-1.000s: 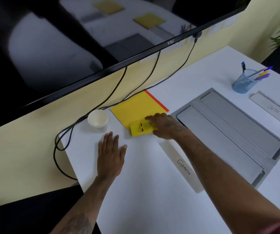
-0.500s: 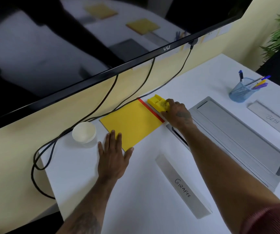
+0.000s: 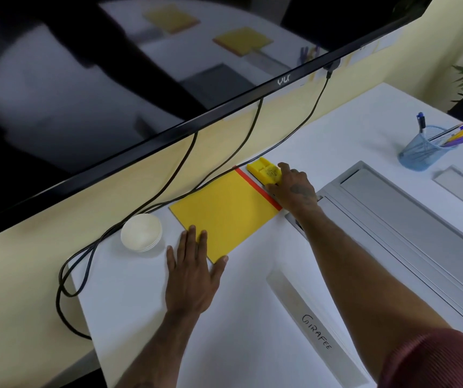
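From the head camera, looking down at the white table (image 3: pixel 141 317), a person's two bare arms reach forward under a wide dark screen (image 3: pixel 113 88) whose lower edge runs slantwise across the view. The left hand (image 3: pixel 194 273) lies flat and released, fingers straight and spread. Its fingertips press on the near left edge of a yellow sheet (image 3: pixel 224 214), and the thumb touches the sheet's near corner. The sheet lies flat on the table with a red strip (image 3: pixel 258 189) along its right edge.

Just beyond that strip, on its right side, sits a small yellow block (image 3: pixel 264 170). The right hand (image 3: pixel 294 189) grasps it, forefinger curled over the far side and thumb against the near side; the block rests on the table, close to the wall.

To the left of the sheet stands a stack of white cups (image 3: pixel 141 232), with black cables (image 3: pixel 90 256) looping past it and over the table edge. Right of the right hand lies a long grey tray (image 3: pixel 392 219). Near the front lies a plate lettered GIRAFEE (image 3: pixel 317 334). A blue mesh pen cup (image 3: pixel 423 149) stands at the far right.
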A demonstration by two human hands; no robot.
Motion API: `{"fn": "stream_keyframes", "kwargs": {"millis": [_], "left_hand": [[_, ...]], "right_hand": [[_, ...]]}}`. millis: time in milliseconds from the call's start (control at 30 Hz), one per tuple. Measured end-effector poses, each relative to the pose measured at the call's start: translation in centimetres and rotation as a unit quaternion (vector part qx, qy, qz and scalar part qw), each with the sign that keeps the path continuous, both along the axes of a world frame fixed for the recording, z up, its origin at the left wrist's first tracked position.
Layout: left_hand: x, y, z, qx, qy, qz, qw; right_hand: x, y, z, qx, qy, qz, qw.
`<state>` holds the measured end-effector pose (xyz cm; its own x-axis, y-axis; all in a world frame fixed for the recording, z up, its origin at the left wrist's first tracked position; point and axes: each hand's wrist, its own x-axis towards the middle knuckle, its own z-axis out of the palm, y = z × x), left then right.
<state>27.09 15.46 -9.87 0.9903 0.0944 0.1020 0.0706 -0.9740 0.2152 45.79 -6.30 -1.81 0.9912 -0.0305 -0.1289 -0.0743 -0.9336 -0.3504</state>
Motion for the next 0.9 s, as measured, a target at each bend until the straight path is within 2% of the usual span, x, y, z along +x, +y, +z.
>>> {"fn": "stream_keyframes", "kwargs": {"millis": [267,500,633,767,900], "left_hand": [[0.0,0.0,0.0,-0.003,0.001,0.001,1.000],[0.0,0.3,0.3,-0.003,0.015,-0.012,1.000],[0.1,0.3,0.8,-0.025,0.061,-0.025,0.997],[0.3,0.5,2.4,-0.064,0.112,-0.039,0.991],[-1.0,-0.7,6.5,-0.008,0.085,-0.077,0.993]], "right_hand": [[0.2,-0.2,-0.2,0.029,0.007,-0.004,1.000],[-3.4,-2.6,1.1,0.025,-0.066,0.003,0.997],[-7.7,-5.0,2.0,-0.030,-0.092,0.037,0.995],[-12.7,-7.0,3.2,-0.077,-0.081,0.057,0.992],[-17.9,-8.6,4.9,-0.111,-0.068,0.060,0.990]]}}
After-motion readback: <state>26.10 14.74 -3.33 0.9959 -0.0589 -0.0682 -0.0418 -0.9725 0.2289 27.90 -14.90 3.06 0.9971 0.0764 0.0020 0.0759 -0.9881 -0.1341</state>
